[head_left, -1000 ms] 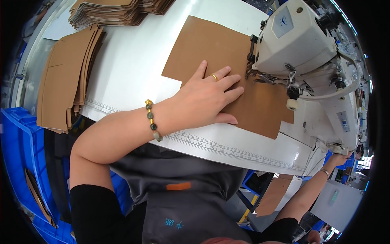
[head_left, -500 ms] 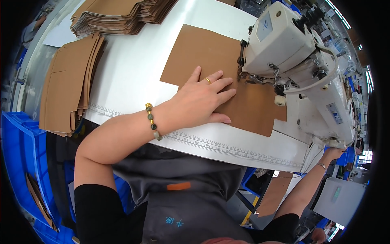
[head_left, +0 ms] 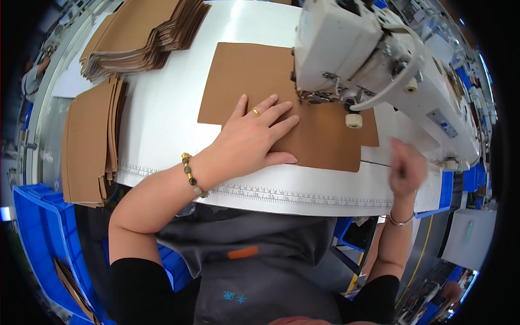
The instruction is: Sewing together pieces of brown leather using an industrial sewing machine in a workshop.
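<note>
A brown flat leather-like panel (head_left: 244, 70) with notched corners lies on the white table of a sewing machine (head_left: 338, 49). Its middle runs under the machine's head, by the presser foot area. My left hand (head_left: 250, 136) rests flat on the panel with fingers spread, just left of the machine's foot; it is open. My right hand (head_left: 407, 169) hovers over the table's right part, beyond the panel's right edge. Motion smears its fingers, and I see nothing clearly held in them.
Stacks of brown panels (head_left: 135, 32) and folded brown pieces (head_left: 89, 143) stand at the left of the table. A ruler strip (head_left: 271, 195) runs along the near edge. Blue bins (head_left: 46, 227) stand at the lower left. A white box (head_left: 468, 238) is at the far right.
My right hand has come up from below the machine's right end to above the table. My left hand stays flat on the panel. The whole view has shifted.
</note>
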A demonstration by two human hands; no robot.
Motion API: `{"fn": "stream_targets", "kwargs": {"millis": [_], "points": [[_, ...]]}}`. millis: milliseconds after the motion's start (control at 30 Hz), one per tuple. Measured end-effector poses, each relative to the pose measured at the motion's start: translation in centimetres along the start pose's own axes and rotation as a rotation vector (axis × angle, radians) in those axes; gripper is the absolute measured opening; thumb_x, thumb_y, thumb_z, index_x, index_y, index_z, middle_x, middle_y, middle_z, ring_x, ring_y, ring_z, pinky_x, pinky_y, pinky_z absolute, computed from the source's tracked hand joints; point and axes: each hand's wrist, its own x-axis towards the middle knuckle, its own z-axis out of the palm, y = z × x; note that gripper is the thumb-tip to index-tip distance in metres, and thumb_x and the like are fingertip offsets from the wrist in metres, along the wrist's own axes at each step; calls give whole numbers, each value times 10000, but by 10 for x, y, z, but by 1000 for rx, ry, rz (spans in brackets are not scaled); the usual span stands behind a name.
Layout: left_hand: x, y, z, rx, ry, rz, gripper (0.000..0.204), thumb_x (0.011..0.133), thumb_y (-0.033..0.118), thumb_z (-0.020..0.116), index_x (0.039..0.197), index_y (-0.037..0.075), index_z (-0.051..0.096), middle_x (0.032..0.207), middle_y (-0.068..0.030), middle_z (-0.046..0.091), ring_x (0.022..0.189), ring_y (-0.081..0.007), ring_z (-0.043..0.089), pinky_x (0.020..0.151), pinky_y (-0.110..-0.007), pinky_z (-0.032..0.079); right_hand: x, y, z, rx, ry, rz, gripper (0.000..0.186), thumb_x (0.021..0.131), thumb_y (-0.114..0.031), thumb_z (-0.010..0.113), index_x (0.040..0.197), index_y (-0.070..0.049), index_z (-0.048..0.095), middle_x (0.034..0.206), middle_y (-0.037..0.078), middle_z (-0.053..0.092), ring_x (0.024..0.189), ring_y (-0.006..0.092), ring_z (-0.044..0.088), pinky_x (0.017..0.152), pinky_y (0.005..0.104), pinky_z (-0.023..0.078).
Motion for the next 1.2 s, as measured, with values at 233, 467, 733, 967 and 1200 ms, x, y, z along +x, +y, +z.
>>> {"fn": "stream_targets", "kwargs": {"millis": [233,467,733,967,1200], "points": [[0,5,-5,44,-34,-42,714,849,576,681,1395,130,569,1490,-113,493,1425,-325,411,1126,-615,309,47,-33,86,-33,-488,-77,711,710,-120,778,1393,-186,590,772,-34,671,607,176,641,527,327,504],[-1,5,-8,65,-57,-49,739,827,577,696,1402,131,562,1504,-108,480,1427,-323,410,1124,-616,312,45,-37,90,6,-462,-49,667,729,-149,780,1372,-167,604,838,-52,698,621,157,648,547,318,530],[1,4,-7,66,-70,-48,739,828,568,704,1406,132,558,1502,-106,482,1429,-322,406,1132,-613,305,37,-38,98,-135,-533,-96,358,864,-317,724,1176,-145,686,799,-28,673,604,151,639,521,314,508],[2,4,-7,71,-68,-50,729,828,556,711,1402,132,562,1497,-104,489,1428,-324,407,1131,-613,305,27,-33,96,-79,-474,31,369,875,-402,704,1142,-148,710,849,32,712,605,241,642,535,363,505],[3,6,-8,70,-76,-44,727,829,554,711,1402,132,561,1497,-104,487,1425,-324,408,1133,-618,301,42,-14,95,156,-502,50,278,783,-265,747,1016,-118,713,935,37,680,712,246,661,608,364,517]]}}
